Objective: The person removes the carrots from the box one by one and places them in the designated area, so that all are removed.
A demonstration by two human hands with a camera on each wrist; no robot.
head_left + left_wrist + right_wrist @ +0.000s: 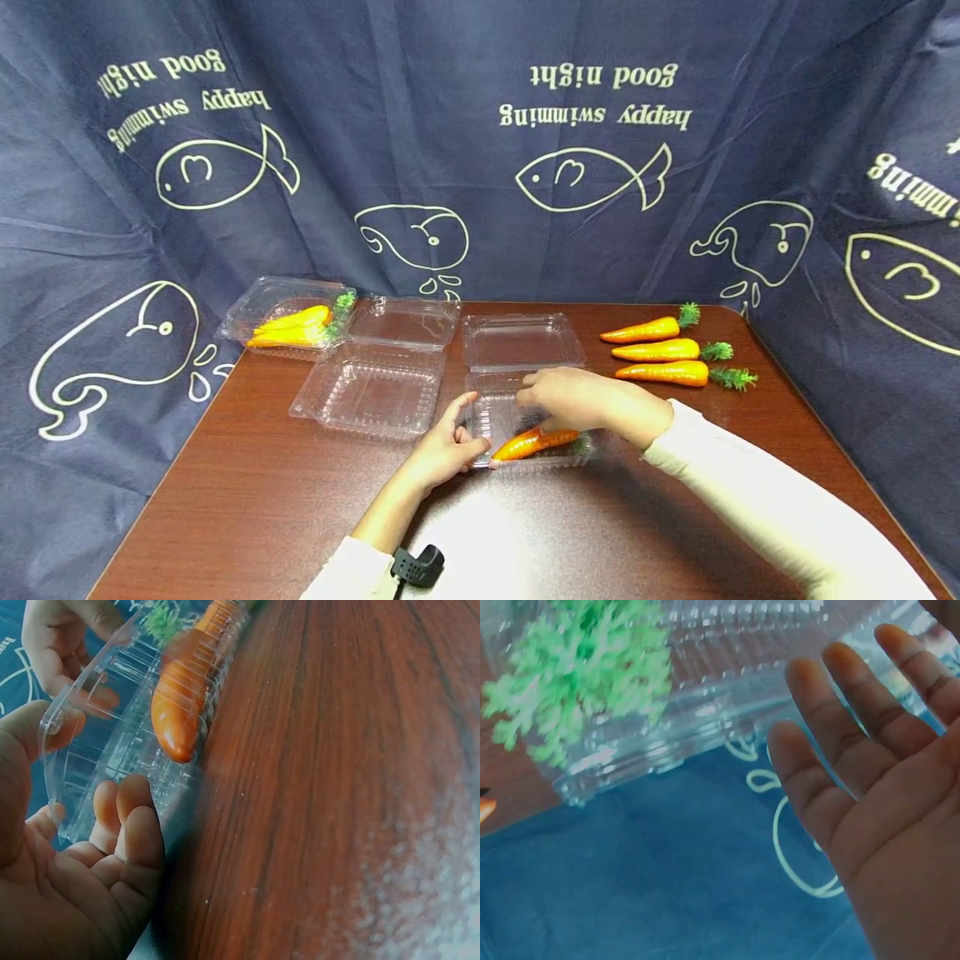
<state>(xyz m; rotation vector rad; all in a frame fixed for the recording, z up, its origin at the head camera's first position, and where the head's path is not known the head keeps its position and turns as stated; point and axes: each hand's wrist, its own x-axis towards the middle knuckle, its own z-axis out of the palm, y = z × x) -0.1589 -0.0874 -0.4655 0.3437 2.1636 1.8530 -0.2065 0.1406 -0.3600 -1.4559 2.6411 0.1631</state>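
Observation:
An orange toy carrot (534, 442) lies along the near side of a clear plastic clamshell box (480, 408), its lid folded back. In the left wrist view the carrot (178, 712) shows through the box wall, with green leaves (159, 622) beyond it. My left hand (441, 454) grips the left end of the box, fingers bent about its rim. Above the box, close over the carrot, hovers my right hand (581, 400); its fingers (851, 705) are loosely extended and hold nothing. Green leaves (585, 675) sit at the box's edge beside that hand.
Several more carrots (660, 350) lie side by side on the brown table (750, 433) at the right. Left of the box stands a second clamshell (375, 392) with its lid back. A further clear box (262, 292) at the back left contains carrots. Dark blue cloth (480, 250) hangs behind.

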